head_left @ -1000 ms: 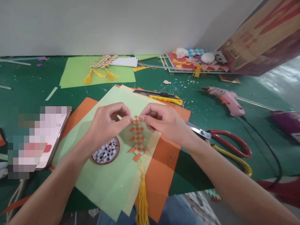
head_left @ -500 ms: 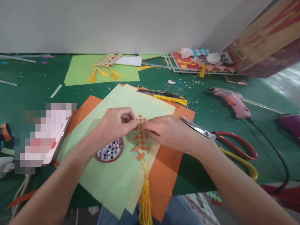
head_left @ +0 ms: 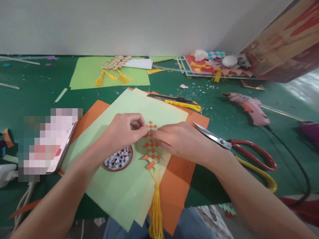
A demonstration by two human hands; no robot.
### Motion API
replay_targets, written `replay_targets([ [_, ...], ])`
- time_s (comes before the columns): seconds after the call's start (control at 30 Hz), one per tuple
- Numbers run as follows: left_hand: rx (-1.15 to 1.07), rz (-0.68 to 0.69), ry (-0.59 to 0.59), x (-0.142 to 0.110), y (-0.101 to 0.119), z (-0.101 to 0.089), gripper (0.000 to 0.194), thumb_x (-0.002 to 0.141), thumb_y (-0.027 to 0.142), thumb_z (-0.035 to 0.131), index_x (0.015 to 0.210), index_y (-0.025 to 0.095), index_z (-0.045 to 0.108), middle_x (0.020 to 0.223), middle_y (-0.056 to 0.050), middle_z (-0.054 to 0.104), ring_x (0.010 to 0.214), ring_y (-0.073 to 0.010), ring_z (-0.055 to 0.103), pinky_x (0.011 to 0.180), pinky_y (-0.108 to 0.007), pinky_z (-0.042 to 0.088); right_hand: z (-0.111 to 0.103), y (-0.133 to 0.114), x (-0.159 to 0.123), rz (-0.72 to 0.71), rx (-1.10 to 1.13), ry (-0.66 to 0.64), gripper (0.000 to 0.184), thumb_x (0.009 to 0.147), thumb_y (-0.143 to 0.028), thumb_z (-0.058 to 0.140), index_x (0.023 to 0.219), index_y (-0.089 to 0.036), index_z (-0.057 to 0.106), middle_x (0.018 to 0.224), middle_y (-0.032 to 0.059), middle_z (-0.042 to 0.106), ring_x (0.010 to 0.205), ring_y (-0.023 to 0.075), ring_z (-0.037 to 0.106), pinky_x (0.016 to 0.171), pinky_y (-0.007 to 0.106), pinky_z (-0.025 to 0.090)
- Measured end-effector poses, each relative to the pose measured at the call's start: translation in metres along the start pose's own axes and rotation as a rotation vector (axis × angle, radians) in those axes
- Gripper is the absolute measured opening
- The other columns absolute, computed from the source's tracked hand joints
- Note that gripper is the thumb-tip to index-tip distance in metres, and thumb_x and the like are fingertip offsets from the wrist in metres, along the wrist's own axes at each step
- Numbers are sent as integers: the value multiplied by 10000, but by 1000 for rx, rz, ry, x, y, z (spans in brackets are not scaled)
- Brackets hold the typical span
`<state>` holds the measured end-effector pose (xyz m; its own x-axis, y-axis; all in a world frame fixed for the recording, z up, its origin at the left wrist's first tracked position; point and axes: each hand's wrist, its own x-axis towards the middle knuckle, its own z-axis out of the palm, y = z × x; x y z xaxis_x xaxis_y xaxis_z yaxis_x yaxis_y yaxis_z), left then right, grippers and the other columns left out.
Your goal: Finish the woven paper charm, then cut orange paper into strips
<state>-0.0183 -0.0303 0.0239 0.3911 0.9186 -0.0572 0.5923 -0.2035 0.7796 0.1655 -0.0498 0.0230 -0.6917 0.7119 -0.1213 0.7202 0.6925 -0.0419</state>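
Observation:
A woven paper ornament (head_left: pixel 152 154) in orange and pale green checks lies on pale green paper (head_left: pixel 109 196), with small eye-like dots near its top. From its lower end hangs a yellow tassel (head_left: pixel 156 207). The thumb and finger of my left hand (head_left: pixel 129 127) are closed at the ornament's upper left edge. My right hand (head_left: pixel 178 141) has its fingers closed on the upper right side, covering part of the weave. Whatever small thing may sit between the fingertips is hidden. Beside my left wrist is a round red-rimmed dish of googly eyes (head_left: pixel 119 160).
Scissors (head_left: pixel 225 143) lie partly behind my right forearm. A box cutter (head_left: pixel 174 99) rests beyond the papers, and a pink glue gun (head_left: pixel 251 108) is at the right. A phone (head_left: pixel 56 146) stands at the left. Tasselled woven pieces (head_left: pixel 116 64) and a paper bag (head_left: pixel 281 49) are at the back.
The view has shifted slightly, so everything appears a little further right. Both hands keep the same closed pose at the ornament.

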Motion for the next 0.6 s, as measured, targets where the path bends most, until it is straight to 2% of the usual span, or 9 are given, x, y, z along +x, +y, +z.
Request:
replay_targets([
  [0.27, -12, -18, -10, 1, 0, 1, 101, 718, 204, 539, 629, 182, 582, 617, 27, 659, 604, -120, 607, 540, -199, 409, 3, -1, -1, -33, -64, 40, 209, 835, -49, 461, 917, -173, 608, 632, 7, 610, 574, 135, 538, 440, 276, 181],
  [0.6, -1, -27, -20, 0, 0, 0, 94, 709, 208, 528, 635, 183, 579, 663, 6, 691, 630, -140, 632, 526, -214, 405, -5, -11, 0, -61, -135, 9, 266, 795, 26, 433, 788, -163, 620, 592, 31, 597, 561, 142, 545, 462, 284, 200],
])
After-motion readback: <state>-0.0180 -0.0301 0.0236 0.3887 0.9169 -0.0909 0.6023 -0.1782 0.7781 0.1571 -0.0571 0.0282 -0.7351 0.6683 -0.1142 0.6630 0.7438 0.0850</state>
